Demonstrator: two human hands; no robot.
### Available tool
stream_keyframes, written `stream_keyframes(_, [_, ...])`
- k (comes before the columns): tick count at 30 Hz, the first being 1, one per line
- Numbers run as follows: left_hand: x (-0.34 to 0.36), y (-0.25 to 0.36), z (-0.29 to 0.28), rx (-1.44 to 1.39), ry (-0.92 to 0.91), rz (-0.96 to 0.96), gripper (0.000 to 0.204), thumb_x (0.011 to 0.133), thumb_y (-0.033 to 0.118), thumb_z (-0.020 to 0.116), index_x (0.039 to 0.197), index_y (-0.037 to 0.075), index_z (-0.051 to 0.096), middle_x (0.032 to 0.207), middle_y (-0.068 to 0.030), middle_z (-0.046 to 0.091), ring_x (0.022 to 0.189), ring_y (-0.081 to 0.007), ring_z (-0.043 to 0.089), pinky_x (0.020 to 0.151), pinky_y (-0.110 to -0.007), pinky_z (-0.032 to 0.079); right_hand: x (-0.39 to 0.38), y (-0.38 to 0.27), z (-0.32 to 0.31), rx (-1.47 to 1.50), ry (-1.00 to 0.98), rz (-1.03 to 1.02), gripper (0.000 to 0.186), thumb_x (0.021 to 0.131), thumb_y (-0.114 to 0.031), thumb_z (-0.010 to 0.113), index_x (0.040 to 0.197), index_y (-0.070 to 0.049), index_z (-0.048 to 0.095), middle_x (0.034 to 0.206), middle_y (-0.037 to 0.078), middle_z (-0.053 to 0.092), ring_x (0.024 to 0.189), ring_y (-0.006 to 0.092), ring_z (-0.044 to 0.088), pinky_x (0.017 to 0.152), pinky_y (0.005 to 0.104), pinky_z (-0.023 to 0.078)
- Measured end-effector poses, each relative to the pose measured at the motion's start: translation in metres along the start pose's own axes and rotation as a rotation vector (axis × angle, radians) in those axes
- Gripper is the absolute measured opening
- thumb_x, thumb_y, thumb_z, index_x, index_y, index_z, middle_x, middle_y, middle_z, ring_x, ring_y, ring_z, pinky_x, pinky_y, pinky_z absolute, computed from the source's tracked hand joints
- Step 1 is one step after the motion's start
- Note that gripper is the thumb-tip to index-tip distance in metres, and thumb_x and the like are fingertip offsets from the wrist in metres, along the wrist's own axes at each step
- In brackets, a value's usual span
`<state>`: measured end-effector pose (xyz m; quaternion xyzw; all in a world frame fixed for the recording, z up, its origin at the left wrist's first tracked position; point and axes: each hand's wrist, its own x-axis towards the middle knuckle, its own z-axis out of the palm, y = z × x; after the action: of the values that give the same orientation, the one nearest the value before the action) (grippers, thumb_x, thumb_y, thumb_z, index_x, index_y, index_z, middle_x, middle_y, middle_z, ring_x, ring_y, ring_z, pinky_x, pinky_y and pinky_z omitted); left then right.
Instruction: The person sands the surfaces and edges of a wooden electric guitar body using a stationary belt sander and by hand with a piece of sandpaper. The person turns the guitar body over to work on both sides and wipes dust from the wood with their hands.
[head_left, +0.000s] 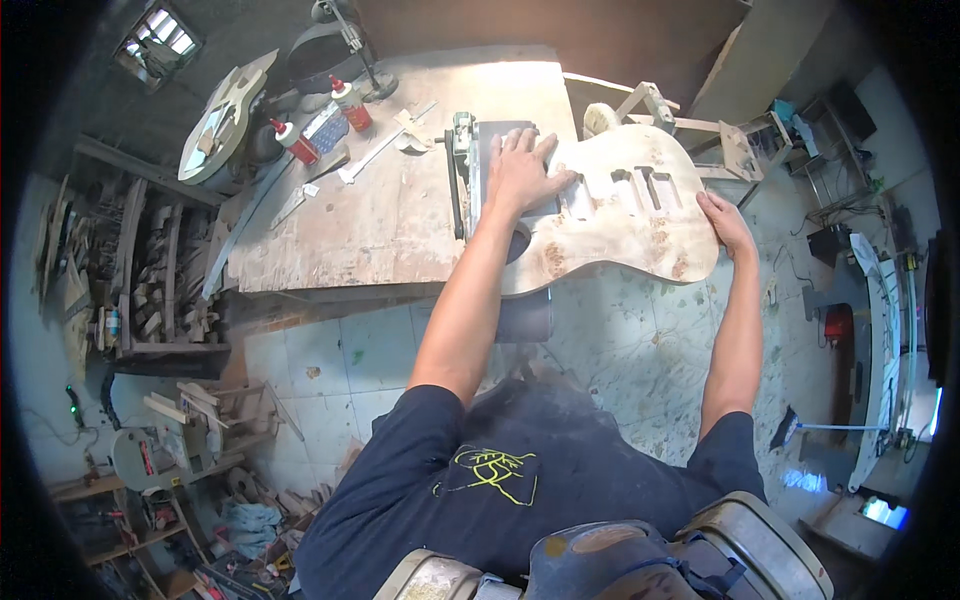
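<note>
The left hand [520,172] lies spread over a dark flat plate [489,131], well apart from the right hand [728,223], which grips the edge of a pale guitar body [605,237] jutting past the right side of a worktable [370,240] bearing two red-capped bottles [353,108].

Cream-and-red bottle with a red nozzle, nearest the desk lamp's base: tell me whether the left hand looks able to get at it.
Probably, if the left hand lifts over the green-and-black metal device between it and the bottle.
</note>
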<state>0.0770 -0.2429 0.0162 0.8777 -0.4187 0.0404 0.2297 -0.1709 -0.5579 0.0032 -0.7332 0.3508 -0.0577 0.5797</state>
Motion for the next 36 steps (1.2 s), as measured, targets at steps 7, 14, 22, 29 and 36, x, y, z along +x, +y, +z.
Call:
stream_keyframes(7, [-0.011, 0.015, 0.016, -0.006, -0.085, -0.019, 0.075, 0.081, 0.061, 0.062, 0.142, 0.017, 0.056, 0.151, -0.0188, 0.044, 0.145, -0.0345, 0.033, 0.121, -0.051, 0.018, -0.014, 0.016, -0.006, -0.036, 0.018, 0.096, 0.048, 0.099, -0.041, 0.063, 0.128, -0.003, 0.065, 0.109, 0.004, 0.071, 0.091, 0.0097, 0.064, 0.08, 0.0261, 0.05])
stream_keyframes(14, [-0.021, -0.007, -0.002, 0.002, -0.061, -0.008, 0.076, 0.082, 0.063, 0.061, 0.143, 0.018, 0.055, 0.152, -0.0189, 0.043, 0.144, -0.0359, 0.034, 0.121, -0.051, 0.017, -0.015, 0.014, 0.019, -0.055, -0.003, -0.053, 0.046, 0.1, -0.038, 0.06, 0.127, -0.001, 0.065, 0.11, 0.004, 0.071, 0.094, 0.0103, 0.062, 0.084, 0.0261, 0.049])
stream_keyframes(22, [-0.061, -0.05, -0.027, 0.031, -0.099, -0.131, 0.08, 0.082, 0.067, 0.06, 0.146, 0.019, 0.052, 0.152, -0.0192, 0.043, 0.144, -0.0371, 0.034, 0.12, -0.049, 0.021, 0.016, 0.011, 0.077, -0.097, -0.036, -0.231, 0.047, 0.1, -0.036, 0.059, 0.128, 0.001, 0.063, 0.113, 0.009, 0.071, 0.1, 0.0132, 0.062, 0.089, 0.0289, 0.048])
stream_keyframes(29, [-0.085, -0.071, -0.074, 0.044, -0.229, -0.385, 0.084, 0.083, 0.074, 0.056, 0.124, 0.001, 0.062, 0.127, -0.0237, 0.062, 0.117, -0.0367, 0.058, 0.101, -0.047, 0.045, 0.029, -0.04, 0.147, -0.209, -0.196, -0.234, 0.044, 0.1, -0.036, 0.058, 0.122, 0.001, 0.065, 0.106, 0.007, 0.071, 0.095, 0.013, 0.062, 0.086, 0.0291, 0.049])
stream_keyframes(36, [-0.102, -0.11, -0.061, -0.13, -0.41, -0.553, 0.084, 0.089, 0.075, 0.042, 0.115, -0.001, 0.069, 0.105, -0.026, 0.071, 0.103, -0.0372, 0.068, 0.091, -0.047, 0.05, 0.077, -0.083, 0.204, -0.761, -0.208, -0.555, 0.047, 0.099, -0.044, 0.052, 0.119, -0.005, 0.068, 0.105, 0.019, 0.069, 0.103, 0.0346, 0.064, 0.094, 0.0422, 0.047])
